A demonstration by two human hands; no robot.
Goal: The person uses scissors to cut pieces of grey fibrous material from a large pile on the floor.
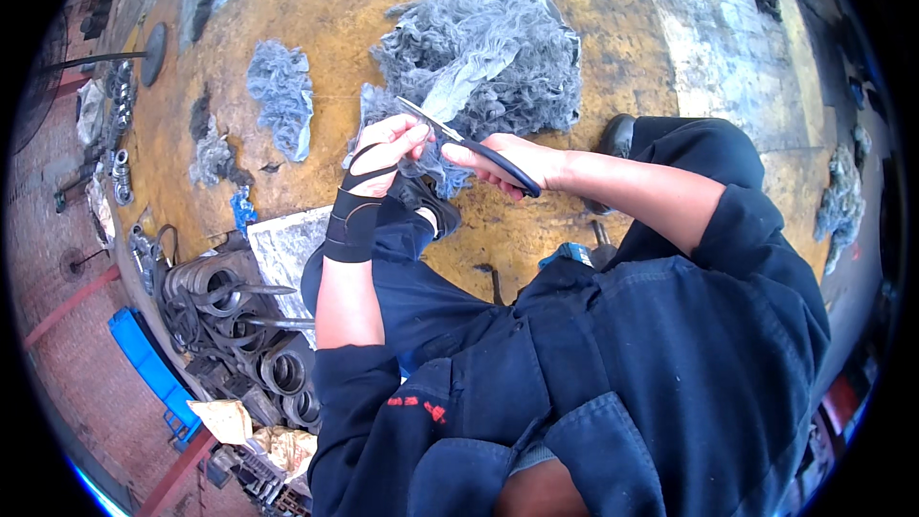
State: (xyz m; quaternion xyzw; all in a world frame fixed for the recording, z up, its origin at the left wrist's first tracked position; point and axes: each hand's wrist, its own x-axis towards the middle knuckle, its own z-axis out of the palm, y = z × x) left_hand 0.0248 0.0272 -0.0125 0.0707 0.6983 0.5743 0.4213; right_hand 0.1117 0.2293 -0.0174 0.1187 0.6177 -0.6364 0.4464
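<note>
My right hand [503,161] is wrapped round the black handles of a pair of scissors [433,121]. Their bare metal blades point up and left, passing just above my left hand's fingertips. My left hand [383,148], in a black wrist brace [354,223], pinches a piece of grey shaggy cloth [375,103]. Part of that piece shows beyond the fingers, and shaggy grey material also hangs below the blades. Just past both hands lies a large heap of grey shaggy cloth [522,57], with a smoother pale strip across it.
A smaller grey cloth piece [280,96] lies left of the heap on the stained yellow floor [613,29]. Metal rings [206,287] and dark parts crowd the lower left, near a blue object [148,359]. My dark shoe [618,134] stands right of the heap. More grey cloth [842,196] lies far right.
</note>
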